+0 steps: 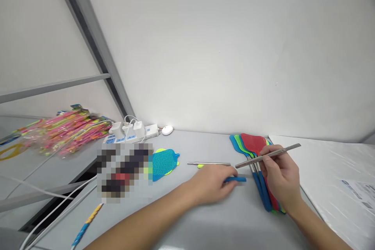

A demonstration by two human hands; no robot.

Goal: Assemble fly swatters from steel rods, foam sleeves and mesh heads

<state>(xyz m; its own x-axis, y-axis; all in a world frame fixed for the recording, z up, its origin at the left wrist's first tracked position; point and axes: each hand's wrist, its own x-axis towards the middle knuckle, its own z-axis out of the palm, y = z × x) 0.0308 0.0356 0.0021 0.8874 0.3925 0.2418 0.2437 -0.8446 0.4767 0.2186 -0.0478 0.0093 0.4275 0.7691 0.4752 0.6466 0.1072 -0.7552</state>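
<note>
My right hand (279, 174) pinches a slim silver metal rod (272, 155), tilted with its right end higher. Below and behind that hand lies a stack of fly swatters (253, 143) with red, green and blue heads, metal shafts and coloured handles. My left hand (215, 183) is closed on a blue handle (240, 179) low over the table; the rest of that handle is hidden by the fingers. Just beyond my left hand, a second metal rod (208, 163) lies flat, with a yellow-green piece (200, 166) beside it. Blue and yellow-green swatter heads (164, 164) rest farther left.
A power strip (131, 138) with white plugs and a white rounded case (167, 130) stand near the wall. Pink bagged items (76, 129) pile up at left beyond grey bars. White cables run down the left. A white wrapped package (336, 172) lies right. A patch is pixelated.
</note>
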